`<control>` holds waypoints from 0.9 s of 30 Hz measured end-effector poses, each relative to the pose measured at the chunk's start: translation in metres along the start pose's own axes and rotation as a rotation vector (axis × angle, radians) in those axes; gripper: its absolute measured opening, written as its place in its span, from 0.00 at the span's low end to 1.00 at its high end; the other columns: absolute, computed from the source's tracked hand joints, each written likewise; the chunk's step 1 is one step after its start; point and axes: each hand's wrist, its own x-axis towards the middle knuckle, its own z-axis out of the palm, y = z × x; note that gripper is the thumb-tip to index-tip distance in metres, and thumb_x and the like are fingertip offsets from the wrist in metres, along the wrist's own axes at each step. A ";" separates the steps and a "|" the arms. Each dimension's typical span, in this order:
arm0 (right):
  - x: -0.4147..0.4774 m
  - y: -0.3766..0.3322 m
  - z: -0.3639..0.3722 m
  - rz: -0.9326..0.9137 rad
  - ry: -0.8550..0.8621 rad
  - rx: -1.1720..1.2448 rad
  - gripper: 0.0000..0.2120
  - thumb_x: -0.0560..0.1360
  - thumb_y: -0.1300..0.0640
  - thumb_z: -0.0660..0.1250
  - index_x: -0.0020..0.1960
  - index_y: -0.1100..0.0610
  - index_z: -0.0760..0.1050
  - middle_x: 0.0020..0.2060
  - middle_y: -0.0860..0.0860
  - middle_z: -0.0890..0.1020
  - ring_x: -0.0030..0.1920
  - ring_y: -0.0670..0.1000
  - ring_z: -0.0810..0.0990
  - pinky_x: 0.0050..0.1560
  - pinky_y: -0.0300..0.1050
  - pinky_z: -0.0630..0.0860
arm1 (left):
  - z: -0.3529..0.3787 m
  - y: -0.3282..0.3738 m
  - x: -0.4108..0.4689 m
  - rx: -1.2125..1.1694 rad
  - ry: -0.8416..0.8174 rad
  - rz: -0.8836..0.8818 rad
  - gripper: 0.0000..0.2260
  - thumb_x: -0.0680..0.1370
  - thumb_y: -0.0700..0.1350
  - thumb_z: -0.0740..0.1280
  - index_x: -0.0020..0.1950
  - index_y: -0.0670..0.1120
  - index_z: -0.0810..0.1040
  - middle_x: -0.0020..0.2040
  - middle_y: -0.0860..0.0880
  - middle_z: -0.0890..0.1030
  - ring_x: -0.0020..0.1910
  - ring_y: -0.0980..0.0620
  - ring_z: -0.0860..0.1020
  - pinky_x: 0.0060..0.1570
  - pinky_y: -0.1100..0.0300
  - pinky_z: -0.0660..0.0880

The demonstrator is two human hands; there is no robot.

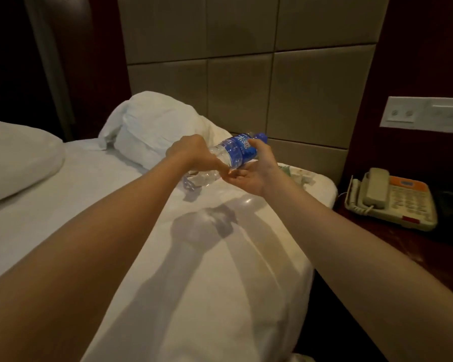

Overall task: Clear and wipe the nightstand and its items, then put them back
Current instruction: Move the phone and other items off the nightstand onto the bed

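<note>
A clear plastic water bottle [237, 150] with a blue label and blue cap is held tilted above the white bed [194, 257], cap pointing up and right. My right hand [251, 171] grips it from below near the label. My left hand [191, 152] curls round its lower end. A second clear bottle [202, 178] lies on the sheet just under my hands, partly hidden. The dark wooden nightstand [392, 244] is at the right, with a beige telephone [392, 198] on it.
A crumpled white pillow [154, 129] lies by the padded headboard [246, 69]. Another pillow [19, 158] sits at the left. A wall socket panel [424, 114] is above the telephone. Some crumpled stuff [298, 175] lies on the bed corner near the nightstand.
</note>
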 end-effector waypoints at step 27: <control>0.064 0.067 0.014 0.071 0.093 -0.172 0.26 0.79 0.48 0.59 0.67 0.67 0.65 0.63 0.63 0.73 0.62 0.61 0.75 0.53 0.49 0.73 | 0.034 -0.074 0.026 0.148 -0.139 -0.206 0.45 0.65 0.57 0.76 0.73 0.41 0.58 0.68 0.40 0.69 0.66 0.40 0.70 0.61 0.50 0.70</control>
